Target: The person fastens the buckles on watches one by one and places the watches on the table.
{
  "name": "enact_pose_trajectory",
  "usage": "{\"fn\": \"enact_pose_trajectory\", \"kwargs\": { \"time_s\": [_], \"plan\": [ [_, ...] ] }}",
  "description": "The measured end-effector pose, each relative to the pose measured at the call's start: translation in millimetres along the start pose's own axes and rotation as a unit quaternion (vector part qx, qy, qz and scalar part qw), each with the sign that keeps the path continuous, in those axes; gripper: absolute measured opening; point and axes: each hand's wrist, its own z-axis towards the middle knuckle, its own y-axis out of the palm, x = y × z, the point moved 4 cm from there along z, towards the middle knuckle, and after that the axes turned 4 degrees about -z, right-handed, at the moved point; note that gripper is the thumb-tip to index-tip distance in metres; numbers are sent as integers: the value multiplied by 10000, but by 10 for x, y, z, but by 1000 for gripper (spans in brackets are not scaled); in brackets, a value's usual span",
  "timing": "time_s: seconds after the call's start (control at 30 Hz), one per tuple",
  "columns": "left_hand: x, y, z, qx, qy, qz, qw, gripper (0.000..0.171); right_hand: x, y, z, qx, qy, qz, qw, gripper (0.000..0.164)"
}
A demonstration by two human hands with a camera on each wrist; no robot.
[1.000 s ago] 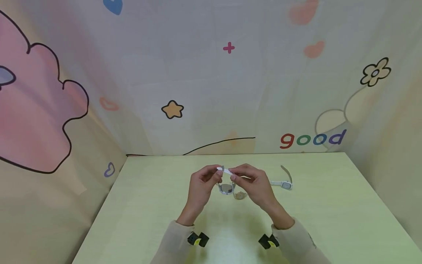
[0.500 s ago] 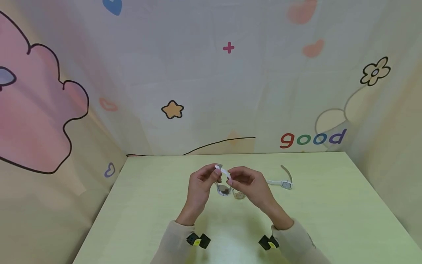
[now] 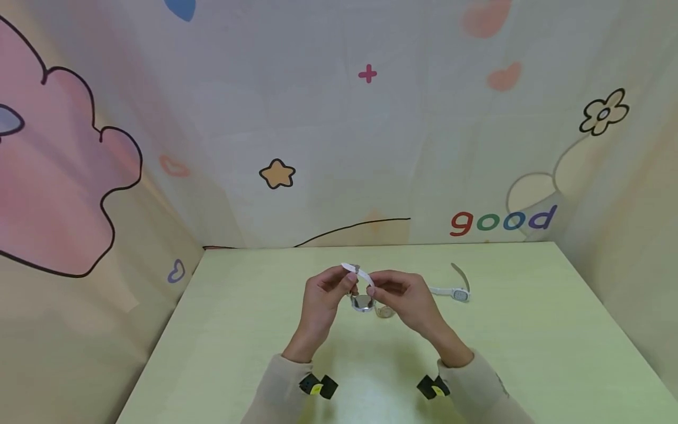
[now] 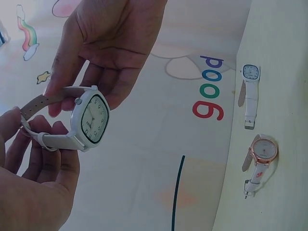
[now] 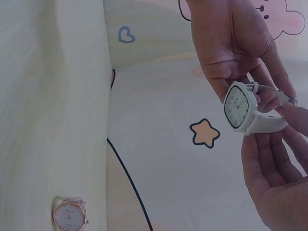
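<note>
Both hands hold a white square-faced wristwatch (image 4: 90, 120) up above the table, its strap bent into a loop. My left hand (image 3: 320, 294) pinches the strap near the buckle (image 4: 45, 140), as the left wrist view shows. My right hand (image 3: 405, 294) pinches the other strap length between thumb and fingers. In the head view the shiny case back (image 3: 362, 302) hangs below the white strap (image 3: 365, 275). The right wrist view shows the pale dial (image 5: 238, 107) facing away from the fingers. How far the strap ends are joined is hidden by the fingers.
A rose-gold round watch (image 4: 263, 149) with a white strap lies on the table (image 3: 238, 330), partly behind my right hand in the head view. Farther right lies another white watch (image 3: 459, 294), its strap spread. A printed cloth wall (image 3: 318, 118) rises behind the table.
The right hand has shifted slightly down along the strap, and more of the white strap now shows between the hands. The left hand has barely moved. The watches on the table stay put.
</note>
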Motion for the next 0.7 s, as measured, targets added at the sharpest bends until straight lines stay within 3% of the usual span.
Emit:
{"fn": "enact_pose_trajectory", "kwargs": {
  "time_s": [0.33,0.7],
  "plan": [
    [-26,-7,-8,89,37,-51,9999,27,32,60,-61,25,151,-118,9998,29],
    [-51,29,-5,25,-132,120,9998,28,-7,9,-66,236,-33,-28,9997,25]
  ]
}}
